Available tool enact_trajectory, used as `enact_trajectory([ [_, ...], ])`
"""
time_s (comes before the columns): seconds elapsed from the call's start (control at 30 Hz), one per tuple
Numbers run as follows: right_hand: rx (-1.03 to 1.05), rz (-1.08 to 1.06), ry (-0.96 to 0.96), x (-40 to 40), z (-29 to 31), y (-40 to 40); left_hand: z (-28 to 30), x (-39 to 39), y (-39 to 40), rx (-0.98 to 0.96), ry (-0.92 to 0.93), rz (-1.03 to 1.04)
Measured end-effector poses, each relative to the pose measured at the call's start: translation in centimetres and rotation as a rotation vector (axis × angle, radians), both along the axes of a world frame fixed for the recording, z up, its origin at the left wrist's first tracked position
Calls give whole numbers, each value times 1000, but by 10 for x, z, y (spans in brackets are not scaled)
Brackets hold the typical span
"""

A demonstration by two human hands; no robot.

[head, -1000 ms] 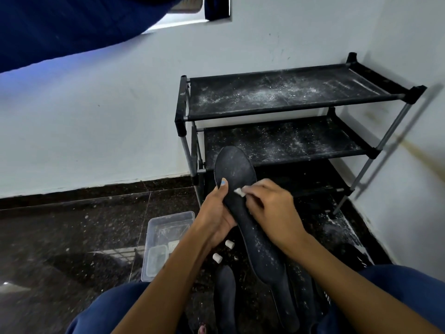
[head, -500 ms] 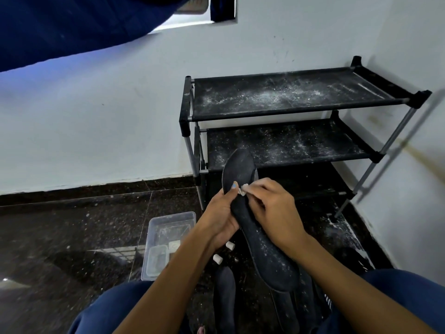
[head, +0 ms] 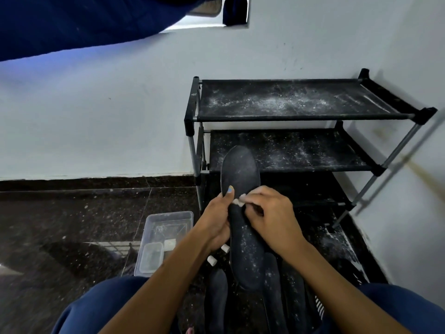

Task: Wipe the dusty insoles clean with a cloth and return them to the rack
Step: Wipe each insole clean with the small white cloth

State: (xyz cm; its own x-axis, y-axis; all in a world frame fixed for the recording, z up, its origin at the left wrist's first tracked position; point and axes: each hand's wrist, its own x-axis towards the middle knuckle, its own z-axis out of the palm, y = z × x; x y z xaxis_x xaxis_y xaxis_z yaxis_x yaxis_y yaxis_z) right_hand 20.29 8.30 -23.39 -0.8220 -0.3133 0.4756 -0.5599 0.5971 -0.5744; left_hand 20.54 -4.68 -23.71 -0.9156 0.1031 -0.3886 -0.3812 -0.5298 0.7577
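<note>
Light is dim and cool, coming from the window [head: 197,20] behind and above me, top of frame blown out white there. Wall [head: 96,112] goes blue-grey. Rack [head: 308,116] throws a soft diagonal shadow on the right wall. Floor [head: 72,225] is glossy, picks up a pale window reflection near the plastic box [head: 166,239]. Strong wide-angle bending at edges. Slight blur at far right; my forearms soft at the bottom.

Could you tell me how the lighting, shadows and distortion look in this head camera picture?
Head view: bright light comes from the window at top; the rack throws a slanted shadow on the right wall; wide-angle bending tilts the rack's legs; the floor shows glare; hands and insole look sharp.
</note>
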Motion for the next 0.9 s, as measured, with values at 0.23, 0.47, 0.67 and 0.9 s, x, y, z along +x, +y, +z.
enact_trajectory([
  [0.23,-16,-55,26,-3,2,4,1,-4,-6,31,47,71],
  [0.47,43,81,-18,8,-3,-5,-1,-6,-9,-16,34,134],
  [0.67,43,25,8,12,-5,-9,0,-8,-8,-39,56,147],
  [0.9,-32,-104,33,5,-4,-6,-2,-5,-4,-28,60,23],
])
